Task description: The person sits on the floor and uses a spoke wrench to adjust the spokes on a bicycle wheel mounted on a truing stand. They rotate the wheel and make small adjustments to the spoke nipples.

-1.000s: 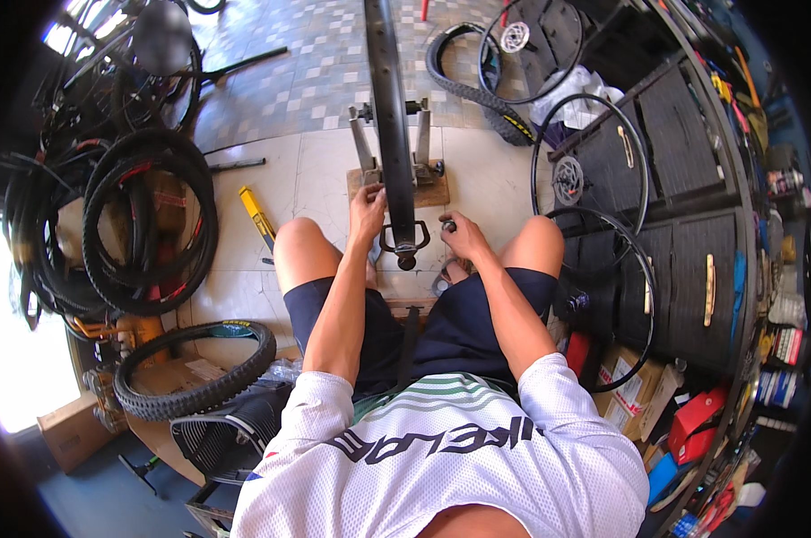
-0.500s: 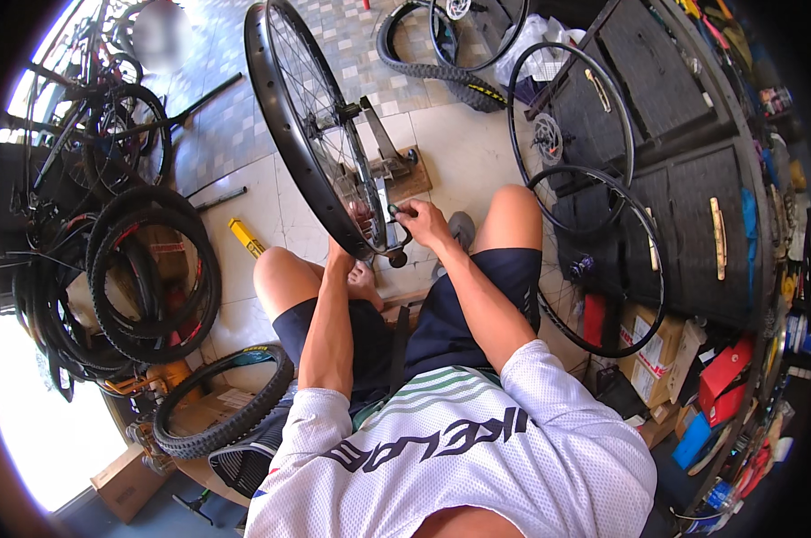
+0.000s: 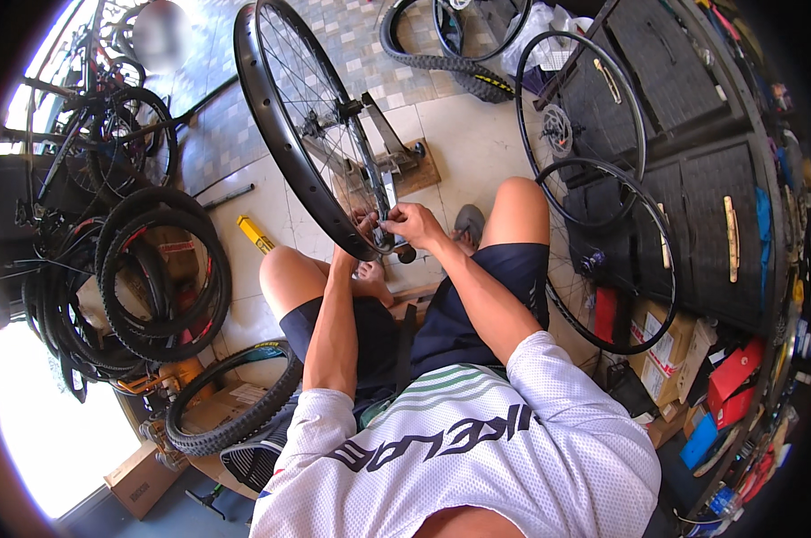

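Observation:
A bicycle wheel point(image 3: 271, 143) without a tyre, its wide black rim drilled with holes, stands upright in a metal truing stand point(image 3: 385, 134) on a wooden base point(image 3: 420, 172). My left hand point(image 3: 345, 255) reaches behind the near end of the rim, which partly hides it; its curled fingers show through the spokes, closed at the rim. From the other side my right hand point(image 3: 412, 224) pinches at the spokes beside the stand's arm. Its fingertips nearly meet the left ones. A small greenish piece showed in that pinch earlier; now the fingers mostly cover it.
Tyres point(image 3: 159, 269) and bicycles point(image 3: 123, 134) crowd the left side. A yellow box point(image 3: 255, 235) lies on the floor by my left knee. Two more wheels point(image 3: 634, 134) lean against dark cabinets point(image 3: 706, 224) on the right. A loose tyre point(image 3: 235, 435) rests at lower left.
My right hand has shifted slightly left, closer to the spokes and rim. The fingers of my left hand have come up to meet it. The whole view has shifted a little.

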The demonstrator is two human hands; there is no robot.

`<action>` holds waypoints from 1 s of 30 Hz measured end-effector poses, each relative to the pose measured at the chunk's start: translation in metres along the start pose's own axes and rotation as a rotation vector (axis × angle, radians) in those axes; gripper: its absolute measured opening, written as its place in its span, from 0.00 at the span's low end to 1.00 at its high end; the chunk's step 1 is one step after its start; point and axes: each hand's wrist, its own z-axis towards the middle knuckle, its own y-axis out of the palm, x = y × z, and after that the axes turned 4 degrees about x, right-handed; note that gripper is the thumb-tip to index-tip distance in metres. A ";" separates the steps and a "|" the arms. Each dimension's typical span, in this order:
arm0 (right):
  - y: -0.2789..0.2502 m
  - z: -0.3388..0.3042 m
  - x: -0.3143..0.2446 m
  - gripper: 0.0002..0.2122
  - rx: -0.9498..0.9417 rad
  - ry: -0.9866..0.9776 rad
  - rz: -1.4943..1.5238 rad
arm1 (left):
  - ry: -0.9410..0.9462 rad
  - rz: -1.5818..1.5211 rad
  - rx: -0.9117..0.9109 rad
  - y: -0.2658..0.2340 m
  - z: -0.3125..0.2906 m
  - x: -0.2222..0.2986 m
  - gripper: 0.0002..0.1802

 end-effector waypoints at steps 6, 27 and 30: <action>0.001 0.000 -0.006 0.15 0.042 -0.024 -0.073 | 0.018 -0.002 -0.025 0.001 -0.002 0.001 0.16; -0.005 -0.005 -0.016 0.14 -0.069 -0.048 0.003 | -0.033 0.202 -0.023 0.007 -0.004 0.020 0.18; 0.003 -0.003 -0.019 0.12 -0.048 -0.110 -0.041 | 0.103 0.221 0.085 0.001 0.003 0.002 0.19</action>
